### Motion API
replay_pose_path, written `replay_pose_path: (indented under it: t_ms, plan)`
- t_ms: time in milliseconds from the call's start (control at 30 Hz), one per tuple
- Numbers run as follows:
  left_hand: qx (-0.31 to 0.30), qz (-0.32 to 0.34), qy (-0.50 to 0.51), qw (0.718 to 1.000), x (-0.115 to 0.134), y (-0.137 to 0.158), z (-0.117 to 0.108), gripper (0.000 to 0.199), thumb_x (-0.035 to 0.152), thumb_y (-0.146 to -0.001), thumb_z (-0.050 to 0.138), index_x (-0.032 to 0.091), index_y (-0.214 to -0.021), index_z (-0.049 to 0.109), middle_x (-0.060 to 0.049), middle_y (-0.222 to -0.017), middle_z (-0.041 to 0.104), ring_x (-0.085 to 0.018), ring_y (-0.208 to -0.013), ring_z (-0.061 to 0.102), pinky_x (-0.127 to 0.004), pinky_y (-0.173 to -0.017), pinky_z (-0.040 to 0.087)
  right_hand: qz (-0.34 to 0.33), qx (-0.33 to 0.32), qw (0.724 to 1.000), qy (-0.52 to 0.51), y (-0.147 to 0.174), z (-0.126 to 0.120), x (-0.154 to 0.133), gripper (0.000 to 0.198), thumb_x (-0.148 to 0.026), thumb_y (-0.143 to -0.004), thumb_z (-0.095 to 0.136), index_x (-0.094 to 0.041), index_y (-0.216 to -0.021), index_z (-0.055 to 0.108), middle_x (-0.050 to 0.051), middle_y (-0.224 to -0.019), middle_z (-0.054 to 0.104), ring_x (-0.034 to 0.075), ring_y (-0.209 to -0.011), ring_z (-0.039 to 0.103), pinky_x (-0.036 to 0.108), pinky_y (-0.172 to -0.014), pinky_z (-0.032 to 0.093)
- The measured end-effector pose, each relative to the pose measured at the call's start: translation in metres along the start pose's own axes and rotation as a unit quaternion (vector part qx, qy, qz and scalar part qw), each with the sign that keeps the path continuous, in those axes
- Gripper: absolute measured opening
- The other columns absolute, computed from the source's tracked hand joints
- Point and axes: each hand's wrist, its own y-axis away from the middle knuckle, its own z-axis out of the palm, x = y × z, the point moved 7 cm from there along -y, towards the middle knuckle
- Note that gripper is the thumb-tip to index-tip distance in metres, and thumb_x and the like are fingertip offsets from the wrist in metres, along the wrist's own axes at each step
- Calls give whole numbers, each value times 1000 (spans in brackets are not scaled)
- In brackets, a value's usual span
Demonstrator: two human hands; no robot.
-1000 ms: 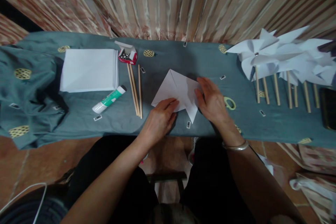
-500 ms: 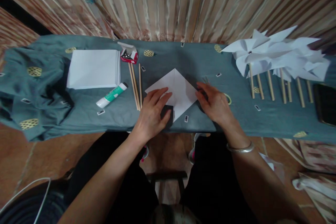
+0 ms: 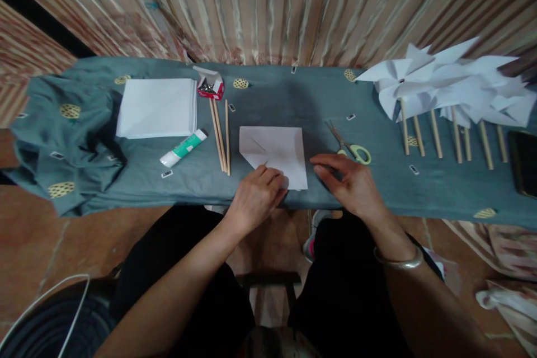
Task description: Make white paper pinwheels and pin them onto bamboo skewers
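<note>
Folded paper at 12 o'clock on cloth, L hand on its 7, fingers bunched (can't tell if pinching), R hand just off its 4, thumb/index slightly parted; prob. mid-fold, I'd say, next move needs edges aligned.

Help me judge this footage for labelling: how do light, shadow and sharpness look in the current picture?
Head view: dim light, the trousers almost featureless black; a soft shadow on the cloth beyond the paper. Head view: curtain folds fan outward, suggesting wide-angle distortion; slightly soft overall, lettering on the glue stick unreadable, though both hands' outlines are clear.
</note>
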Motion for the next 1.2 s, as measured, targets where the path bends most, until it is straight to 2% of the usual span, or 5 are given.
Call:
replay_pose_path:
  t_ms: [267, 500, 667, 900, 1200]
  plan:
    - [26, -10, 22, 999, -4, 6, -5, 18, 18, -95, 50, 12, -95, 67, -9, -89, 70, -19, -82, 65, -31, -70, 56, -27, -47, 995, -90, -3, 21, -3, 21, -23, -89, 58, -23, -105, 71, 6, -107, 74, 22, -103, 67, 43, -93, 54]
    - [31, -71, 103, 992, -19, 8, -3, 15, 20, -94, 50, 15, -93, 65, -6, -83, 70, -17, -76, 68, -28, -69, 56, -8, -49, 992, -118, -14, 44, -11, 12, -31, -89, 62, -25, -92, 72, 2, -89, 74, 19, -87, 69, 36, -80, 56]
    - [63, -132, 151, 978, -27, 14, -2, 22, 21, -93, 53, 16, -115, 53, -2, -82, 71, -14, -71, 70, -23, -64, 55, 3, -34, 996, -82, -17, 50, -19, 10, -27, -87, 64, -23, -91, 72, 2, -84, 73, 18, -77, 67, 32, -75, 55]
    - [55, -78, 149, 984, -15, 16, -12, 21, 21, -94, 53, 15, -113, 61, -8, -98, 72, -18, -89, 70, -30, -79, 59, 28, 2, 997, -75, -20, 49, -16, 7, -23, -85, 65, -22, -88, 71, 2, -83, 72, 17, -75, 67, 31, -74, 55]
    - [48, -95, 165, 980, -20, 15, -9, 24, 17, -93, 54, 12, -114, 64, -11, -103, 72, -19, -94, 69, -32, -81, 60, 51, -20, 992, -112, -21, 53, -14, 8, -28, -84, 67, -22, -89, 71, 2, -85, 73, 16, -74, 68, 31, -72, 56]
